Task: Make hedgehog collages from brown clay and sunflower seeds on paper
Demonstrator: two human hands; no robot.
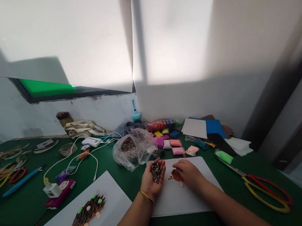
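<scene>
Palm up, my left hand (151, 182) cups a pile of striped sunflower seeds (156, 171) over the left side of a white sheet (181, 208). My right hand (189, 173) is palm down over a small brown clay hedgehog (177, 176) on that sheet, its fingers bent together at the figure's top edge. Whatever is between those fingertips is too small to make out. The hedgehog has a pale snout and a pale foot; my right hand hides part of its body. A gold bangle is on my left wrist.
A finished-looking seed hedgehog (89, 211) lies on paper at left. Behind are a plastic bag of seeds (128, 146) and clay packets (176, 142). Large scissors (265, 190) lie at right, a purple power strip (61, 194) and cables at left.
</scene>
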